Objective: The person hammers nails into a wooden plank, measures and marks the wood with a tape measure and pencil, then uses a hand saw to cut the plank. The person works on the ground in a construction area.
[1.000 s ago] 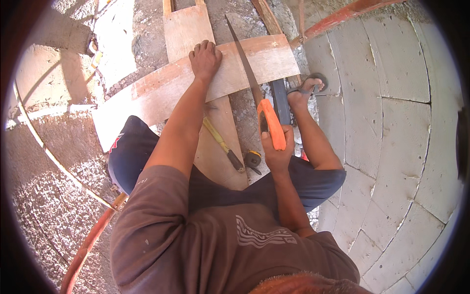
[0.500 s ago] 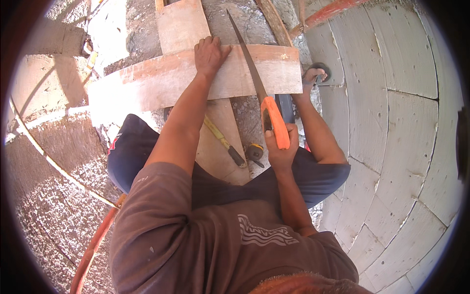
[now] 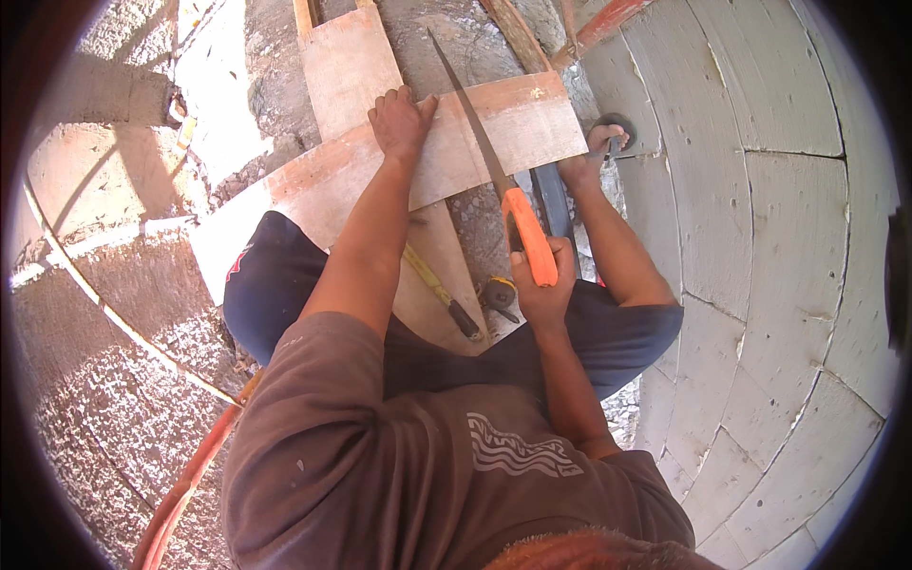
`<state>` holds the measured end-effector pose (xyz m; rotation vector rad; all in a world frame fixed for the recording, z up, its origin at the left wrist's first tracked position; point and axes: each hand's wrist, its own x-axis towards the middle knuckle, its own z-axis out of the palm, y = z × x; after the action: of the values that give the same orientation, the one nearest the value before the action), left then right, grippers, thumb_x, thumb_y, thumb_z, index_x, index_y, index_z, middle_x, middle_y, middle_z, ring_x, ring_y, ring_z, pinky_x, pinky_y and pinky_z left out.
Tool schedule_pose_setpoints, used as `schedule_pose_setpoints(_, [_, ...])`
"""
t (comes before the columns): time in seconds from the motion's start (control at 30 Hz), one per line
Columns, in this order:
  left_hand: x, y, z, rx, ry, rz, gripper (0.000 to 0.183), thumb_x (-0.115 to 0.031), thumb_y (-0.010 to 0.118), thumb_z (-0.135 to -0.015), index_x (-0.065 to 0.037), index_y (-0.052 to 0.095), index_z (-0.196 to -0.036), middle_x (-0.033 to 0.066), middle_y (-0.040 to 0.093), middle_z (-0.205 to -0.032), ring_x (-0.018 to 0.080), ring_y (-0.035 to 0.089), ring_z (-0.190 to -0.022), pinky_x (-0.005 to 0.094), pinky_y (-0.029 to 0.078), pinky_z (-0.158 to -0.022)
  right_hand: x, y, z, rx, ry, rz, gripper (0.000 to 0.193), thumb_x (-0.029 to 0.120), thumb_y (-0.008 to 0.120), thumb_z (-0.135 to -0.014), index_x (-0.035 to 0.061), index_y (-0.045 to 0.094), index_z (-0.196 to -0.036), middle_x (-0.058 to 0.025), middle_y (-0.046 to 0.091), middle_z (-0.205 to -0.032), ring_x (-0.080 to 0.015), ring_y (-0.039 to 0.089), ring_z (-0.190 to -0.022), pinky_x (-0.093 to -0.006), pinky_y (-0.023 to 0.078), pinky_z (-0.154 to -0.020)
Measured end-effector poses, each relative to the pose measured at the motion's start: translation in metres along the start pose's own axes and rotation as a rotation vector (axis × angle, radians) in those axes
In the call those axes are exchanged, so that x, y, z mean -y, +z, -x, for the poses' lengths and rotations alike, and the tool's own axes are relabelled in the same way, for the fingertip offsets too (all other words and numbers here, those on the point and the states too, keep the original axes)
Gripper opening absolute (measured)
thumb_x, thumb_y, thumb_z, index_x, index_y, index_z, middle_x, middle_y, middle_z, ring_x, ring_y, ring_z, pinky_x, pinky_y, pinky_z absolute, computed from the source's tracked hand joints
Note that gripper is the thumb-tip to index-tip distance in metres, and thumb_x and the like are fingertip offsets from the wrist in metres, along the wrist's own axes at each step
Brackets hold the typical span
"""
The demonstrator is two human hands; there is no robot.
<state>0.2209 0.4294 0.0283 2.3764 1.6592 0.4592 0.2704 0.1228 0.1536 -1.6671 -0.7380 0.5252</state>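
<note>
My left hand (image 3: pixel 401 123) presses on a pale wooden board (image 3: pixel 518 119), its fingers bent over the far edge and thumb stretched along the top. My right hand (image 3: pixel 546 293) is closed round the orange handle of a handsaw (image 3: pixel 528 233). The saw's blade lies slanted across the board to the right of my left hand, its tip beyond the far edge. Beneath, a second board (image 3: pixel 351 71) runs crosswise. Between my legs lie a yellow-handled tool with a black grip (image 3: pixel 442 294), its upper end out of sight, and a tape measure (image 3: pixel 499 293).
A grey block wall (image 3: pixel 793 228) rises on the right, beside my bare foot (image 3: pixel 608 141). Rough, sunlit concrete (image 3: pixel 123 408) lies to the left, crossed by a thin pale hose (image 3: pixel 114 313) and a red pole (image 3: pixel 185 484). Timber (image 3: pixel 518 33) stands at the far side.
The board has turned: its left end came nearer to me and its right end went slightly farther away. My left hand moved with it. The saw shifted a little left.
</note>
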Motion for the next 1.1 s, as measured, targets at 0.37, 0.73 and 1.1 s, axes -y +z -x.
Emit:
schedule_pose_setpoints(0.37, [-0.001,0.001,-0.009,0.055,-0.046,0.014,0.055,-0.059,0.065,-0.082,-0.008,0.071,-0.1,0.0106,0.066,-0.103,0.0281,0.057,-0.105,0.0423,0.038,-0.092,-0.009,-0.001,0.001,0.044,0.037,0.02,0.023,0.009,0.072,-0.085,0.0035,0.052,-0.096,0.0,0.052,-0.082,-0.0062,0.047,-0.071,-0.0241,0.043,-0.066])
schedule_pose_setpoints(0.73, [0.002,0.005,-0.009,0.061,-0.059,-0.001,0.062,-0.063,0.062,-0.083,-0.004,0.07,-0.101,0.0122,0.067,-0.104,0.0299,0.058,-0.106,0.0448,0.04,-0.092,-0.009,0.007,-0.007,0.053,0.007,0.07,0.023,0.011,0.072,-0.086,0.0021,0.053,-0.096,-0.0022,0.054,-0.081,-0.0093,0.051,-0.071,-0.0281,0.046,-0.065])
schedule_pose_setpoints(1.1, [0.0,0.007,-0.004,0.091,-0.098,-0.002,0.056,-0.06,0.064,-0.083,-0.008,0.071,-0.103,0.0086,0.067,-0.106,0.0257,0.057,-0.108,0.0417,0.038,-0.094,0.044,-0.028,0.037,0.126,0.196,0.186,0.02,0.011,0.068,-0.087,0.0015,0.056,-0.1,-0.0058,0.059,-0.083,-0.0115,0.055,-0.072,-0.0293,0.047,-0.066])
